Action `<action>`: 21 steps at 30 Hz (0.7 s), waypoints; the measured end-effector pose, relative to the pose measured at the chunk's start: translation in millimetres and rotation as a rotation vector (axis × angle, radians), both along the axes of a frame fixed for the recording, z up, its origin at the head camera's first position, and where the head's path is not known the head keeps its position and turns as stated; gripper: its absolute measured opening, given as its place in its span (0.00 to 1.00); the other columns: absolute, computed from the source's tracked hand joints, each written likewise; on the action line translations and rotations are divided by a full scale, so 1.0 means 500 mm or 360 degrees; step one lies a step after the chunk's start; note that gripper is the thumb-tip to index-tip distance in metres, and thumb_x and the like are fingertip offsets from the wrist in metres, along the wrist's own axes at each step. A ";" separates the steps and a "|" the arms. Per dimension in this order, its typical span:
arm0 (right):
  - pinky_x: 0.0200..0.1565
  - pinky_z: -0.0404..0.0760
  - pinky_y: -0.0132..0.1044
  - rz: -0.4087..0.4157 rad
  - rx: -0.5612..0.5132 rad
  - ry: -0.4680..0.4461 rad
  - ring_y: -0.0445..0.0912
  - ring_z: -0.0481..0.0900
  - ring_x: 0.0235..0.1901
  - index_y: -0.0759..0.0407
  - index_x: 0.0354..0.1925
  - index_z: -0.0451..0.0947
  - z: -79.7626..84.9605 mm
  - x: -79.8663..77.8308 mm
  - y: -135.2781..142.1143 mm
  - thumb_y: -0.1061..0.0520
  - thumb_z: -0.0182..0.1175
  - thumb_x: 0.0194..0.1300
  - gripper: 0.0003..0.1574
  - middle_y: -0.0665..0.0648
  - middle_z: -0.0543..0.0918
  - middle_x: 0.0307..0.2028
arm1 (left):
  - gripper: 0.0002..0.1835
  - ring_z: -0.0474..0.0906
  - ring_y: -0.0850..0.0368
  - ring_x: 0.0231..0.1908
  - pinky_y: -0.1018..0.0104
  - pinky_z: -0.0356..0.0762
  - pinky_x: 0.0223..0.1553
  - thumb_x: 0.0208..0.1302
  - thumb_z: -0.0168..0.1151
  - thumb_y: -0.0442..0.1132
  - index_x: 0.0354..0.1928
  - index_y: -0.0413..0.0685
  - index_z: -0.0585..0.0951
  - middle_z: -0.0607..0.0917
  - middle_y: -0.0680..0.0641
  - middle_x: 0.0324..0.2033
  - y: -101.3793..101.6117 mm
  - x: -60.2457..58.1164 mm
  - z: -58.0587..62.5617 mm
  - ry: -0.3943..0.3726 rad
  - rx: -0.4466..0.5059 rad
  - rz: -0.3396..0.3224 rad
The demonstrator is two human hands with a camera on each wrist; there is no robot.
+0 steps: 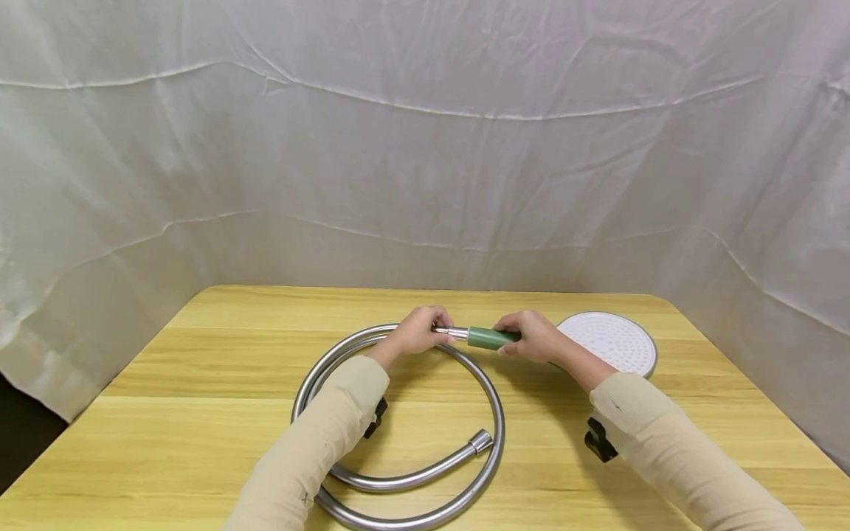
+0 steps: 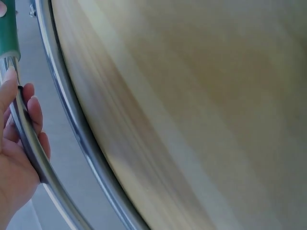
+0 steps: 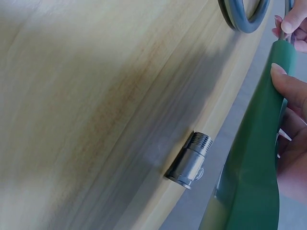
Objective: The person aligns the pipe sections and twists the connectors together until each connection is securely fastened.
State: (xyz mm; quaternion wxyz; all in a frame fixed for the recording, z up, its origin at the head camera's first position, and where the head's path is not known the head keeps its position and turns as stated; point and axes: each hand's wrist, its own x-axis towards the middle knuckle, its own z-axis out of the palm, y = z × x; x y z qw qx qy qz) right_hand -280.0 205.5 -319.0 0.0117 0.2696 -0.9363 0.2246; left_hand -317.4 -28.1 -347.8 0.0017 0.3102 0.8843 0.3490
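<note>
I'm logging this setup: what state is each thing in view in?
Shower head: held by its green handle, white face upward.
Hose: loosely coiled on the table; one end meets the green handle, tightness unclear.
Hose's free end: connected to nothing.
Threaded fitting: on the table, threads bare.
Left hand: holding the hose beside the green handle.
Right hand: gripping the green handle.
</note>
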 end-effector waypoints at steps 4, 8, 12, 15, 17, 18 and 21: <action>0.33 0.74 0.34 0.0016 0.0005 0.0009 0.41 0.75 0.29 0.67 0.44 0.80 0.001 -0.001 0.000 0.62 0.67 0.53 0.18 0.61 0.85 0.37 | 0.11 0.74 0.59 0.31 0.74 0.71 0.34 0.57 0.66 0.37 0.39 0.39 0.79 0.82 0.44 0.32 -0.002 0.001 0.001 -0.0005 0.0012 -0.0010; 0.33 0.74 0.34 0.0016 -0.0001 0.0009 0.41 0.75 0.28 0.67 0.43 0.80 0.000 -0.003 -0.001 0.62 0.67 0.53 0.18 0.60 0.85 0.37 | 0.13 0.76 0.57 0.33 0.72 0.72 0.35 0.62 0.61 0.39 0.44 0.38 0.80 0.83 0.43 0.35 -0.004 0.001 0.003 0.0023 -0.0014 -0.0037; 0.33 0.74 0.34 0.0010 -0.0006 0.0012 0.42 0.76 0.29 0.67 0.44 0.80 -0.002 -0.004 -0.002 0.62 0.67 0.53 0.18 0.61 0.85 0.37 | 0.13 0.77 0.59 0.32 0.71 0.73 0.34 0.67 0.54 0.39 0.46 0.38 0.81 0.85 0.43 0.37 -0.005 0.001 0.004 0.0017 -0.0061 -0.0053; 0.33 0.75 0.34 0.0022 -0.0013 0.0019 0.42 0.76 0.29 0.67 0.44 0.80 -0.004 -0.007 -0.001 0.62 0.67 0.53 0.18 0.61 0.85 0.37 | 0.13 0.75 0.60 0.30 0.72 0.72 0.32 0.68 0.53 0.39 0.44 0.39 0.82 0.85 0.44 0.35 -0.004 0.000 0.004 0.0006 -0.0082 -0.0045; 0.33 0.75 0.34 0.0020 -0.0020 0.0016 0.42 0.77 0.29 0.67 0.43 0.80 -0.006 -0.009 0.001 0.62 0.67 0.52 0.18 0.61 0.85 0.37 | 0.12 0.73 0.61 0.28 0.72 0.71 0.32 0.67 0.54 0.40 0.43 0.39 0.82 0.85 0.45 0.34 -0.002 0.000 0.002 0.0019 -0.0095 -0.0031; 0.33 0.75 0.34 0.0023 -0.0024 0.0013 0.42 0.77 0.29 0.68 0.43 0.80 -0.006 -0.010 0.002 0.63 0.67 0.52 0.18 0.62 0.85 0.37 | 0.12 0.72 0.62 0.28 0.72 0.70 0.31 0.67 0.55 0.40 0.42 0.40 0.82 0.85 0.45 0.33 -0.001 -0.001 0.001 0.0032 -0.0098 -0.0027; 0.33 0.75 0.34 0.0029 -0.0025 0.0008 0.42 0.77 0.29 0.68 0.43 0.80 -0.007 -0.010 0.003 0.63 0.67 0.52 0.18 0.61 0.86 0.36 | 0.11 0.71 0.62 0.27 0.73 0.70 0.32 0.65 0.57 0.40 0.39 0.40 0.82 0.84 0.45 0.32 0.003 -0.002 -0.002 0.0061 -0.0097 -0.0004</action>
